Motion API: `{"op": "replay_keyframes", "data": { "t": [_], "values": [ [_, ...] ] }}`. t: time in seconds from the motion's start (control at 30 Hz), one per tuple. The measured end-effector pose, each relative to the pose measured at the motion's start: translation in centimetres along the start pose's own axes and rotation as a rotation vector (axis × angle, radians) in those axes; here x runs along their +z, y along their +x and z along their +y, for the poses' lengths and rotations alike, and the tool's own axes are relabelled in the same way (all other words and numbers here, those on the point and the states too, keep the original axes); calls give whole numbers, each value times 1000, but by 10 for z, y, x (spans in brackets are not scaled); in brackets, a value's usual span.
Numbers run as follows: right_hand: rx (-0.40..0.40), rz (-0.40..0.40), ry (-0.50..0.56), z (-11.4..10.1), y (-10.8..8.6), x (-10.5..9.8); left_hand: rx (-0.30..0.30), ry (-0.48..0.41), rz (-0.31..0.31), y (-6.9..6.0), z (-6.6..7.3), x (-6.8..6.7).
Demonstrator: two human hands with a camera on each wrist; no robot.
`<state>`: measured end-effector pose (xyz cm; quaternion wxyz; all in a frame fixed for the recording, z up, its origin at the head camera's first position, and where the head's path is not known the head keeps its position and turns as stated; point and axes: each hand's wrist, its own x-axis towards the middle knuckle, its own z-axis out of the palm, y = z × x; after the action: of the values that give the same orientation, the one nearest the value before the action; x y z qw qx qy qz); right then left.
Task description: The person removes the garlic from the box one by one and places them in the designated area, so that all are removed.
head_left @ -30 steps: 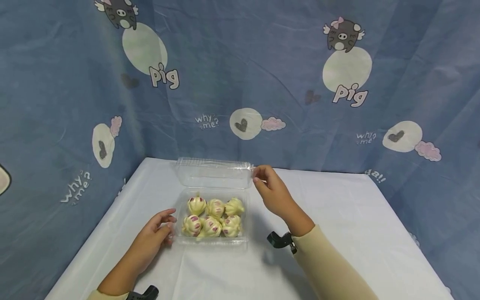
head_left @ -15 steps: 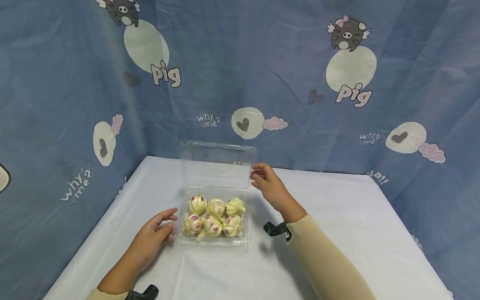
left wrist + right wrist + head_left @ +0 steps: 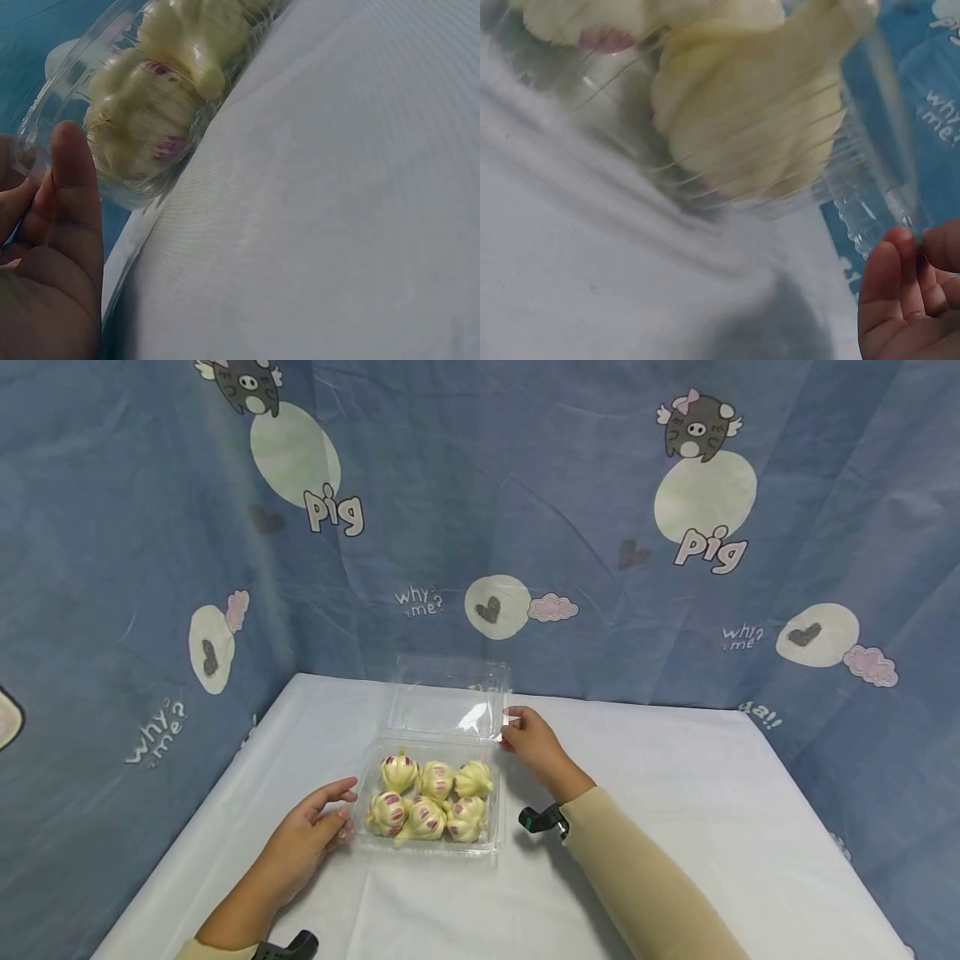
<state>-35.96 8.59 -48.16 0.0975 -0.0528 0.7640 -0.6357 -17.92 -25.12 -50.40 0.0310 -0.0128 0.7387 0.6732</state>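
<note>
Pinching raised lid (image 3: pixel 448 700) with right hand (image 3: pixel 536 745) | gripping box (image 3: pixel 450 849) of garlic (image 3: pixel 426 818) with left hand (image 3: pixel 309 827) | backed by blue curtain (image 3: pixel 585 510)

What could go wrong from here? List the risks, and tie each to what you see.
The lid may twist: the right hand holds it only at its right edge.
The garlic sits two rows deep in the tray, and a bulb might catch the lid if it swings down.
The left hand is at the tray's left edge, so its fingers could get in the lid's way.
</note>
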Motion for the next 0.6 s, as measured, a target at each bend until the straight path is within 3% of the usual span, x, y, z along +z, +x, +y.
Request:
{"op": "replay_keyframes", "data": {
  "t": [0.33,0.6],
  "values": [
    [29,-7,24,17,2,4,-3,-18,-18,-1,0,-1],
    [44,-10,73,15,-2,5,6,-21,-14,-1,0,-1]
  ]
}}
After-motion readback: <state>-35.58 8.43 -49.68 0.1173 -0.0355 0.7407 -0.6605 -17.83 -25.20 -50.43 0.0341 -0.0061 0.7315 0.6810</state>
